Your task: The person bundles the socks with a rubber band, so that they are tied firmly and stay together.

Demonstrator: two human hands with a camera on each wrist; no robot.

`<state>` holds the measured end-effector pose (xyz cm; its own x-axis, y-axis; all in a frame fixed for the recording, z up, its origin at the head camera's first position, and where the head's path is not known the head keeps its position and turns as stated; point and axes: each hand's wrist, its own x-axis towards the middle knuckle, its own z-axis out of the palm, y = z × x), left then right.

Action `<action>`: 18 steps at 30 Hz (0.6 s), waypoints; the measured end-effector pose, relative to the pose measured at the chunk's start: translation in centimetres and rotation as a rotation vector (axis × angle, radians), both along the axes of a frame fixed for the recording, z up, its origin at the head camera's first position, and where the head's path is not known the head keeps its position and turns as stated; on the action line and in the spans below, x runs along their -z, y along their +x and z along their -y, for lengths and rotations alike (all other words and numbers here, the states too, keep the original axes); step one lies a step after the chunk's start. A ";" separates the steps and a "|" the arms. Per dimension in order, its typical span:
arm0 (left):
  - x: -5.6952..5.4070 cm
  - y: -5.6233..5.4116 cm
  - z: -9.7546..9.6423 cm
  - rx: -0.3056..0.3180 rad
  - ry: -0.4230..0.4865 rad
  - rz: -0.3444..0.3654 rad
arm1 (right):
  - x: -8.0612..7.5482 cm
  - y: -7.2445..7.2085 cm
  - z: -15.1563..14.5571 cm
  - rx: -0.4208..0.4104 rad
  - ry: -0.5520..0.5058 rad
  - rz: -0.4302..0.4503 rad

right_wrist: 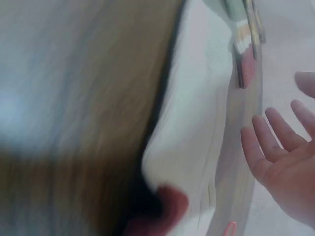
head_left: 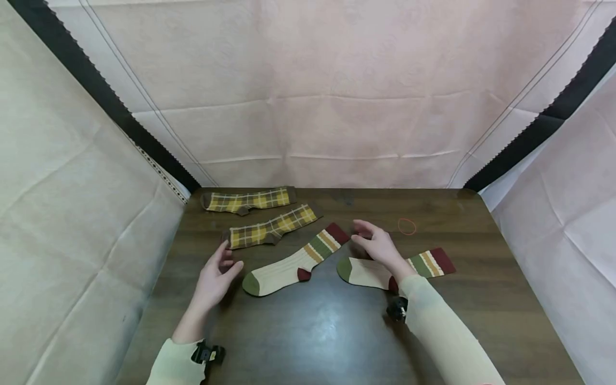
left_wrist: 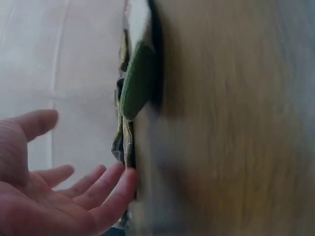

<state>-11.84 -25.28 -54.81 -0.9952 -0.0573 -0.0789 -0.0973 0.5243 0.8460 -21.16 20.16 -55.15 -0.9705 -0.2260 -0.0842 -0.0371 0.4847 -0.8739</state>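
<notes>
Tabletop of dark brown wood [head_left: 289,342] lies beneath as our left hand [head_left: 214,278], loosely spread and empty, hovers beside a flat yellow-plaid fabric sock [head_left: 262,233]; our right hand [head_left: 377,248], likewise empty, hangs over a green-toed cream ribbed sock [head_left: 364,272]. Pinching cuff and toe should keep ours smooth.

Pale sheeting [head_left: 308,128] is noted at top, black strips [head_left: 103,96] at upper left and right; a red loop [head_left: 415,228] is seen right of centre on the bench [head_left: 308,331].
</notes>
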 end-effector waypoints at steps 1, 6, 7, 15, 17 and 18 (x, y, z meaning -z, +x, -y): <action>0.0 0.1 0.0 -0.025 0.014 0.032 | 0.1 -0.3 0.2 0.012 -0.039 0.035; 0.3 0.7 -0.2 -0.064 0.044 0.162 | 0.7 -1.3 1.2 0.037 -0.111 0.117; 0.4 0.8 -0.2 -0.065 0.042 0.179 | 0.8 -1.4 1.4 0.042 -0.106 0.123; 1.0 1.4 -0.6 -0.018 0.044 0.234 | 1.2 -2.0 2.9 0.076 0.031 0.108; 1.0 1.5 -0.8 -0.013 0.041 0.231 | 1.3 -1.9 3.1 0.086 0.049 0.100; 1.0 1.6 -0.8 -0.012 0.036 0.229 | 1.3 -1.9 3.2 0.092 0.058 0.096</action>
<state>-10.29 -24.45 -55.78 -0.9503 -0.0623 -0.3050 -0.2951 0.4916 0.8193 -23.09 16.92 -56.43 -0.9737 -0.1282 -0.1882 0.0927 0.5316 -0.8419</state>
